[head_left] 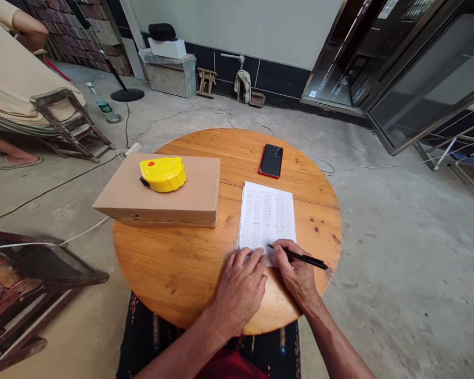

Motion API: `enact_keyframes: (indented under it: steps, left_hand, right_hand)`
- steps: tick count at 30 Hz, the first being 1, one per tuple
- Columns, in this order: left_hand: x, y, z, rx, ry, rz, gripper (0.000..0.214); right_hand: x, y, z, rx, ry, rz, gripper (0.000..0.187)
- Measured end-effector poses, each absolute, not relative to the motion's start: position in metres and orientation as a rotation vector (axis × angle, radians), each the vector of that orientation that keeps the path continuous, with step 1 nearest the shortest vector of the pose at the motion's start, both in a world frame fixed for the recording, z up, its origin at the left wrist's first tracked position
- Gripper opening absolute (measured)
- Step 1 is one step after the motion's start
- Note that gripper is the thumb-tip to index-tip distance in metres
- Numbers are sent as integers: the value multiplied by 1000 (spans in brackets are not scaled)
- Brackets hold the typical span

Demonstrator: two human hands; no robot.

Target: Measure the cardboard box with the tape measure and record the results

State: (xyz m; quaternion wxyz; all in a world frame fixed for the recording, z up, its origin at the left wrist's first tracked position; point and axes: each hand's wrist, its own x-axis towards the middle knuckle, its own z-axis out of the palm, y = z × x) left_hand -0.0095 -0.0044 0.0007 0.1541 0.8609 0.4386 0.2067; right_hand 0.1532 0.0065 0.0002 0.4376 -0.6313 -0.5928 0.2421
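Sheets of white paper (pixel 266 210) covered in rows of handwriting lie on a round wooden table (pixel 174 268). My right hand (pixel 298 271) grips a black pen (pixel 310 259), its tip at the lower part of the page. Flat across the paper's lower left corner rests my left hand (pixel 243 281), fingers stretched out and holding nothing. Beyond the paper is a phone (pixel 271 160) with a red edge. To the left, a yellow tape measure (pixel 164 173) sits on top of a closed cardboard box (pixel 197 197).
Wooden chairs (pixel 69 121) stand at the left, near a seated person (pixel 31 26) and a water bottle (pixel 101 102). Cables (pixel 181 111) cross the concrete floor. A black round stand base (pixel 127 95) is behind the table. A glass door (pixel 422 73) stands ajar at right.
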Motion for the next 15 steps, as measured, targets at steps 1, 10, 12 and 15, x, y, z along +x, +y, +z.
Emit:
enact_keyframes:
  steps: [1,10,12,15]
  left_hand:
    - [-10,-4,1,2466,1257,594,33]
    - [-10,-5,0,2470,1261,611,35]
    - [-10,-5,0,2468,1259,610,35]
    - [-10,-6,1,2461,1258,601,35]
  right_hand:
    - [153,6,0,-1570,-1480,599,19]
    - [153,7,3,-1557,-1511,608,19]
    - [153,7,4,-1556,-1513,607,19]
    - [153,6,4,-1564,-1515,612,19]
